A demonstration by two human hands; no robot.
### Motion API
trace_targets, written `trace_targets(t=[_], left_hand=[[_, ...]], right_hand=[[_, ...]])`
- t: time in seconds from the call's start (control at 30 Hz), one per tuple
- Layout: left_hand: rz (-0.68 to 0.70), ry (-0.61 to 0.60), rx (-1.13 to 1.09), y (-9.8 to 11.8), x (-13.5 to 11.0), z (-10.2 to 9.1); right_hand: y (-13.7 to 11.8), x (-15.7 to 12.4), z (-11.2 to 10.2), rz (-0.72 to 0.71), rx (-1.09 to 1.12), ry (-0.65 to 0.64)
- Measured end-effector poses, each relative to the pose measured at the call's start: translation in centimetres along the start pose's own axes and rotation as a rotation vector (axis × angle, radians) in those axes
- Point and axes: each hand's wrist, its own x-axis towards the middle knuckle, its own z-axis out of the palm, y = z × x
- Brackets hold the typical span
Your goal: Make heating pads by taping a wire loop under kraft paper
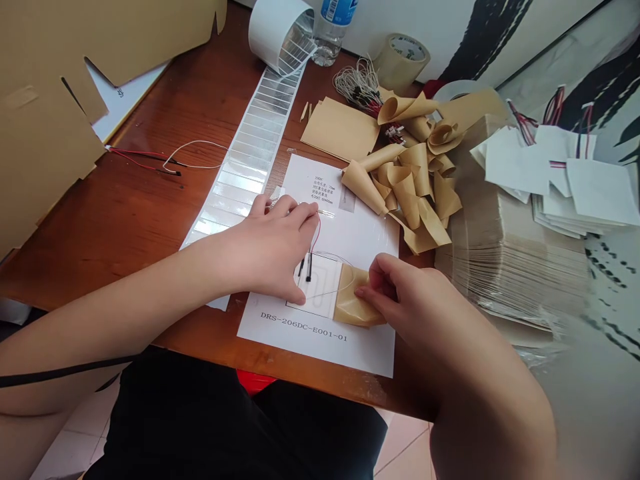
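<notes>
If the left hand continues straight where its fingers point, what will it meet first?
Probably a small clear strip on the printed sheet, just past the fingertips of the left hand; depth is unclear.

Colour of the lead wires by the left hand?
The thin insulated lead wires are red and black; the head view shows them best.

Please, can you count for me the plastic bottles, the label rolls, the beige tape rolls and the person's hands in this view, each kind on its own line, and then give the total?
Plastic water bottle: 1
Label roll: 1
Beige tape roll: 1
Hands, left hand and right hand: 2
Total: 5
</notes>
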Motion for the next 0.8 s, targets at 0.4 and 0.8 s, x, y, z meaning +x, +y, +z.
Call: trace_targets(t=[0.4, 0.8], left_hand=[[0.004, 0.014, 0.007, 0.0, 0.0, 0.1], [0.011, 0.003, 0.004, 0.0, 0.0, 0.0]], right_hand=[[1.3, -0.2, 0.0, 0.064, -0.134, -0.086], [-0.1, -0.7, 0.0, -0.189, -0.196, 0.147]])
